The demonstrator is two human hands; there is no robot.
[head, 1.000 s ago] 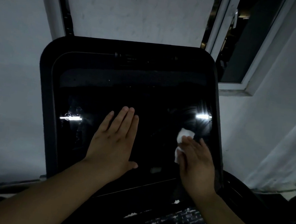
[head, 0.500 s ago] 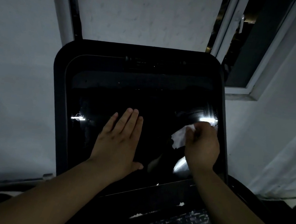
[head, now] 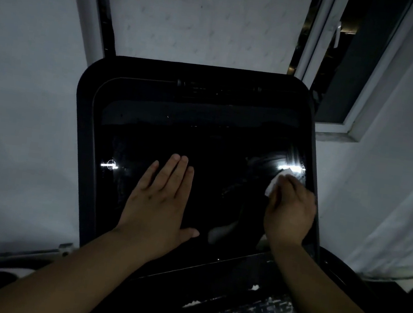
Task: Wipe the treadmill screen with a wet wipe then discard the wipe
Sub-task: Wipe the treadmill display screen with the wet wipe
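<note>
Black glass of the treadmill screen [head: 202, 140] filled the middle of the view, tilted away toward a pale wall, with a bright glint near its left edge and another at its right edge. Left hand [head: 161, 203] lay flat on the lower centre of the screen, palm down, its fingers [head: 177, 173] straight, close together and holding nothing, the thumb spread to the right. Right hand [head: 288, 214] pressed against the screen near its right edge, its fingers curled over a white wet wipe [head: 275, 182], which showed crumpled at the fingertips and touched the glass just below the right glint. Window frame [head: 360, 97] stood open at the far right, behind the screen.
</note>
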